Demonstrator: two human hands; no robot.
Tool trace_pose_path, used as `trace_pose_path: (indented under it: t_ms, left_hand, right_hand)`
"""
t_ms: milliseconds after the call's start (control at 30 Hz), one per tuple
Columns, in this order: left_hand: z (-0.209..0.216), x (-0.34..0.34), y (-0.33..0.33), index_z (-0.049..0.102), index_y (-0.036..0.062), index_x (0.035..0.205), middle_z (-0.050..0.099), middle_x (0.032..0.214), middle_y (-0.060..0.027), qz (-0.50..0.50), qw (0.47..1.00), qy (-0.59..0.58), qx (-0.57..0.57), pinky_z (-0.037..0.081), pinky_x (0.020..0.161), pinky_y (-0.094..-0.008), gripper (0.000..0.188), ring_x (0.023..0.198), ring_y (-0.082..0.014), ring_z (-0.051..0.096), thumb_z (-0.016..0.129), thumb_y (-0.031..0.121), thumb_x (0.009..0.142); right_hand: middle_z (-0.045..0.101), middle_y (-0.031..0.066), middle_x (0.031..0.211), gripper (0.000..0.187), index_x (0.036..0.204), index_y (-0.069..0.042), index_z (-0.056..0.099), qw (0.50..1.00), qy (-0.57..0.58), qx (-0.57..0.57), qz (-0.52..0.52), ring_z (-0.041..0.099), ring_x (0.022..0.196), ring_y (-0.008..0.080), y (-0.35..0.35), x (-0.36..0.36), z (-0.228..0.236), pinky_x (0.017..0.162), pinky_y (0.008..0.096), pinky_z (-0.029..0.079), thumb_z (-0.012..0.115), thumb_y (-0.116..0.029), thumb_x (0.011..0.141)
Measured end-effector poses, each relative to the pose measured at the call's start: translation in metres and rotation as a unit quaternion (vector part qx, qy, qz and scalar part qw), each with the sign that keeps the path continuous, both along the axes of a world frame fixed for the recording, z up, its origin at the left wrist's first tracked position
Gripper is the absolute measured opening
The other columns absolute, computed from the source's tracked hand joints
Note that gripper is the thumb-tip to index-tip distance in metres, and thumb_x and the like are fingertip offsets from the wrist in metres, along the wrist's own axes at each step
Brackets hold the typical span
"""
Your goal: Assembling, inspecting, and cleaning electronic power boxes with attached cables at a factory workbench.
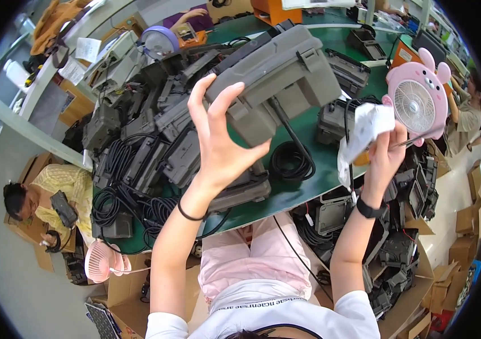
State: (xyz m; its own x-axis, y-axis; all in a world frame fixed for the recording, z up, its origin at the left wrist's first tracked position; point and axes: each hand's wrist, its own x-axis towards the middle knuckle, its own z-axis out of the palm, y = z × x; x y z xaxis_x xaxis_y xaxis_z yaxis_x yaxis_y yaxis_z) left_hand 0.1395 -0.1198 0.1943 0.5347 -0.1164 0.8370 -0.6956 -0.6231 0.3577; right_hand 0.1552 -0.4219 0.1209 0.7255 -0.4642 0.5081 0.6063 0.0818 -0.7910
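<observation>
My left hand (218, 141) grips a dark grey plastic box (283, 79) by its near left end, fingers over the top and thumb below. It is held up over the green table, tilted, and a black cable (291, 130) hangs from its underside. Closed on a crumpled white cloth or tissue (369, 127), my right hand (387, 155) is raised to the right of the box. A thin dark tool (412, 139) also sticks out from that hand; its kind is unclear.
Many similar grey boxes (181, 155) and coiled black cables (119, 164) crowd the green table (268, 206). At the right stands a pink animal-shaped fan (415, 104). More boxes fill a carton (384, 248) beside my right arm. A co-worker (48, 198) sits at left.
</observation>
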Motion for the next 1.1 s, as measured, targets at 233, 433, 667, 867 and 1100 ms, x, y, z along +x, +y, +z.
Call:
trace_pose_path:
  t_ms: [233, 433, 667, 867, 1100]
  left_hand:
    - [0.001, -0.052, 0.029, 0.028, 0.0136, 0.152, 0.026, 0.149, -0.0158, 0.005, 0.991, 0.054, -0.126, 0.043, 0.107, -0.0498, 0.117, 0.14, -0.0323, 0.033, 0.09, 0.01, 0.053]
    - [-0.011, -0.074, 0.053, 0.018, 0.0122, 0.154, 0.024, 0.149, -0.0118, -0.009, 0.973, 0.099, -0.206, 0.046, 0.108, -0.0477, 0.123, 0.139, -0.0277, 0.034, 0.091, 0.007, 0.055]
    - [-0.036, -0.092, 0.06, 0.013, 0.0139, 0.153, 0.02, 0.153, -0.0148, -0.041, 0.977, 0.022, -0.208, 0.048, 0.106, -0.0472, 0.128, 0.141, -0.0296, 0.032, 0.093, 0.007, 0.054]
    - [-0.054, -0.107, 0.061, 0.012, 0.013, 0.151, 0.024, 0.153, -0.0224, 0.028, 0.988, -0.055, -0.143, 0.028, 0.116, -0.0484, 0.132, 0.14, -0.0366, 0.031, 0.096, 0.019, 0.05]
    - [-0.067, -0.125, 0.062, 0.023, 0.0248, 0.147, 0.015, 0.153, -0.021, 0.017, 0.985, -0.069, -0.155, 0.053, 0.098, -0.0469, 0.118, 0.135, -0.0369, 0.04, 0.094, 0.006, 0.055]
  right_hand:
    - [0.072, 0.0102, 0.1, 0.045, 0.132, 0.0, 0.061, 0.931, 0.157, -0.298, 0.141, 0.064, 0.085, 0.0072, 0.035, 0.078, 0.005, 0.079, 0.0257, 0.051, 0.071, -0.019, 0.092]
    - [0.072, 0.0106, 0.081, 0.025, 0.116, -0.006, 0.072, 0.922, 0.137, -0.36, -0.027, 0.063, 0.067, 0.0102, 0.052, 0.015, 0.002, 0.065, 0.027, 0.05, 0.068, -0.016, 0.093]
    - [0.071, 0.0026, 0.119, 0.049, 0.121, -0.009, 0.07, 0.91, 0.173, -0.326, 0.191, 0.059, 0.069, 0.0047, 0.093, -0.053, -0.023, 0.057, 0.0204, 0.043, 0.081, -0.002, 0.073]
    - [0.065, 0.0107, 0.129, 0.043, 0.115, -0.004, 0.071, 0.915, 0.147, -0.337, 0.167, 0.056, 0.065, 0.0096, 0.103, -0.063, -0.061, 0.07, 0.0244, 0.049, 0.08, -0.002, 0.073]
    - [0.062, 0.0071, 0.126, 0.047, 0.116, -0.006, 0.072, 0.91, 0.173, -0.363, 0.104, 0.046, 0.065, 0.0108, 0.103, -0.088, -0.079, 0.065, 0.0243, 0.046, 0.085, -0.007, 0.07]
